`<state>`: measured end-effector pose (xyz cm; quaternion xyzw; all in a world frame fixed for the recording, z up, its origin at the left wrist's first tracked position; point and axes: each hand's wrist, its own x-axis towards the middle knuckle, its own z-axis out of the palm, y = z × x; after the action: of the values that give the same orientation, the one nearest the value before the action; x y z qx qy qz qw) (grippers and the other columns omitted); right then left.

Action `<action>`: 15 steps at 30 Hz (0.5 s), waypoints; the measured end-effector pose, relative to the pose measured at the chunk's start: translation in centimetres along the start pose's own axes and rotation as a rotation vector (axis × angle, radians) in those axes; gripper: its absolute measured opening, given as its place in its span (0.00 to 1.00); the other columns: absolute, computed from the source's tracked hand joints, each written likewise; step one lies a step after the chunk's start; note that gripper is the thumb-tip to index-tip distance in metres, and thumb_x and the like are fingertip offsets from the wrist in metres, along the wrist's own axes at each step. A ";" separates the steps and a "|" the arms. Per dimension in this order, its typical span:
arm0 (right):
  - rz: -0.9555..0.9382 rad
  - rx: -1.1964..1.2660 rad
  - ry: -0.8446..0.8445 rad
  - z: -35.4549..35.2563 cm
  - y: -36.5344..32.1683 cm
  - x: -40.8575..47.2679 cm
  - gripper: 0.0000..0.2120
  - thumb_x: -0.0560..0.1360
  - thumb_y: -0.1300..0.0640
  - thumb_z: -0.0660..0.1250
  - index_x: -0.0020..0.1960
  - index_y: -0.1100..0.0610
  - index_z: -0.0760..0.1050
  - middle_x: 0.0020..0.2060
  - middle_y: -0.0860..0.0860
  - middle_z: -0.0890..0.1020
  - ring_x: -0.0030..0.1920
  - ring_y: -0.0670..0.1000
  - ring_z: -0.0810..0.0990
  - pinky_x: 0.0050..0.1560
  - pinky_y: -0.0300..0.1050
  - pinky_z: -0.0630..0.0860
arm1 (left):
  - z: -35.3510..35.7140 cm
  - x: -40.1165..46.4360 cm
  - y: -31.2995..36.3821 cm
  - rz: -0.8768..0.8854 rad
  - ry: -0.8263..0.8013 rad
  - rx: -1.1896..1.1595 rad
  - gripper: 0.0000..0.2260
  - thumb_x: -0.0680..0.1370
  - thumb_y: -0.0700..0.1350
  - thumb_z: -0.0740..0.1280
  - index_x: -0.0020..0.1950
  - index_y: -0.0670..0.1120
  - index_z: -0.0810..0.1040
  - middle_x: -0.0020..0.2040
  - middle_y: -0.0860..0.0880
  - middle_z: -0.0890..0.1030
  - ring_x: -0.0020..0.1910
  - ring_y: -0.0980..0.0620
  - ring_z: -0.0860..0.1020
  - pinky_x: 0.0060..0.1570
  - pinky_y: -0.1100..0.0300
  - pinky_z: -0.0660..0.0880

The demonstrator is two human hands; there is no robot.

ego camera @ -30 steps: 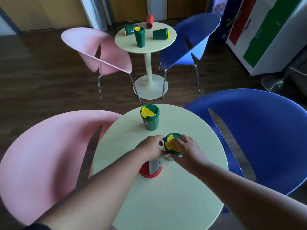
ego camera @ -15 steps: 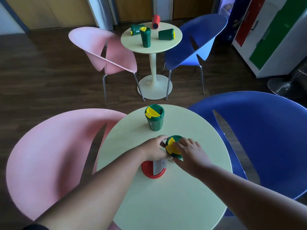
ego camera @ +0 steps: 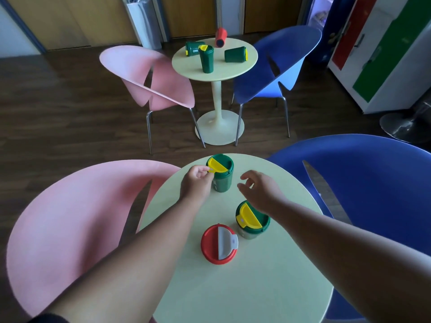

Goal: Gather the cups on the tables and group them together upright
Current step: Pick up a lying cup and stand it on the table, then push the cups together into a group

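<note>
On the near round table (ego camera: 256, 287) three cups stand upright: a green cup with a yellow lid flap (ego camera: 221, 174) at the far edge, a second green cup (ego camera: 253, 220) and a red cup with a white flap (ego camera: 219, 244) side by side nearer me. My left hand (ego camera: 196, 183) pinches the yellow tab of the far green cup. Just right of that cup, my right hand (ego camera: 258, 187) hovers with its fingers apart and holds nothing. The far table (ego camera: 233, 71) carries one upright green cup (ego camera: 207, 59), two green cups (ego camera: 235, 54) lying down, and a red cup (ego camera: 220, 37) on its side.
A pink chair (ego camera: 70, 217) stands left of the near table and a blue chair (ego camera: 361, 190) right of it. Another pink chair (ego camera: 151, 78) and blue chair (ego camera: 279, 66) flank the far table. A cabinet with red and green panels (ego camera: 384, 47) stands at right.
Both hands let go of the nearer green cup and moved away from me to the far green cup. My left hand took hold of its yellow tab. The camera view shifted.
</note>
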<state>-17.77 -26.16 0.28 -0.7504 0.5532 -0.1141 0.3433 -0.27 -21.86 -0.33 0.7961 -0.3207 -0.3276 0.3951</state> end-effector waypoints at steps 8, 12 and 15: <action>0.228 0.132 -0.034 1.5 -1.9 6.8 0.21 0.79 0.48 0.61 0.70 0.52 0.68 0.53 0.53 0.81 0.43 0.52 0.79 0.36 0.42 0.71 | 0.8 3.7 -1.2 -0.234 -0.165 -0.028 0.36 0.68 0.66 0.67 0.73 0.55 0.69 0.69 0.48 0.75 0.64 0.43 0.76 0.65 0.45 0.74; 0.258 0.135 -0.109 2.3 -2.5 8.3 0.21 0.81 0.52 0.57 0.72 0.56 0.67 0.63 0.57 0.76 0.59 0.58 0.77 0.49 0.44 0.71 | 2.1 5.0 -1.8 -0.294 -0.282 -0.050 0.44 0.58 0.72 0.64 0.73 0.59 0.67 0.70 0.51 0.74 0.64 0.44 0.76 0.64 0.42 0.75; 0.240 0.147 -0.095 2.8 -2.7 8.5 0.16 0.80 0.55 0.57 0.65 0.59 0.73 0.55 0.58 0.79 0.54 0.58 0.79 0.48 0.47 0.75 | 2.5 4.7 -1.1 -0.304 -0.280 -0.118 0.32 0.71 0.63 0.67 0.73 0.54 0.68 0.64 0.51 0.76 0.56 0.45 0.81 0.58 0.45 0.80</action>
<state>-11.07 -32.38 -1.83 -0.6564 0.6122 -0.0769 0.4341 0.79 -25.96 -3.68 0.7575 -0.2289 -0.5092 0.3384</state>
